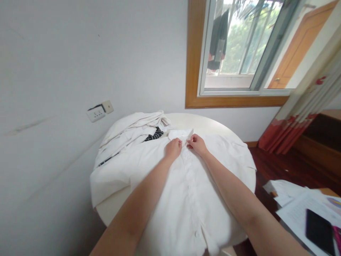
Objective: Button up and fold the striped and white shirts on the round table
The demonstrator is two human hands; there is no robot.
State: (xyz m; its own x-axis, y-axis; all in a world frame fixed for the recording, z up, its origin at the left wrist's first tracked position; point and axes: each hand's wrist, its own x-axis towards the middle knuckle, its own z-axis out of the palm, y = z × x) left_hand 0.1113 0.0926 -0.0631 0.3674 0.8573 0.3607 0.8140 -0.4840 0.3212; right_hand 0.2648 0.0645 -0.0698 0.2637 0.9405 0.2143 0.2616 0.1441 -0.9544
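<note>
A white button-up shirt (170,199) lies spread front side up, its collar (183,134) toward the wall and its sleeves out to both sides. Just below the collar, my left hand (173,147) pinches the front edge of the shirt. My right hand (197,144) is closed on the other side of the same opening, fingertips on the cloth. A small gap separates the two hands. Further down the front, a button (196,234) shows near the hem. Whatever small part sits between my fingertips is too small to make out.
Under the shirt is a round white table (213,124) against the wall. White clothes (130,129) and a black striped cloth (155,134) lie at its back left. Papers (295,209) and a black phone (319,231) are at lower right. A wall socket (96,113) is at left.
</note>
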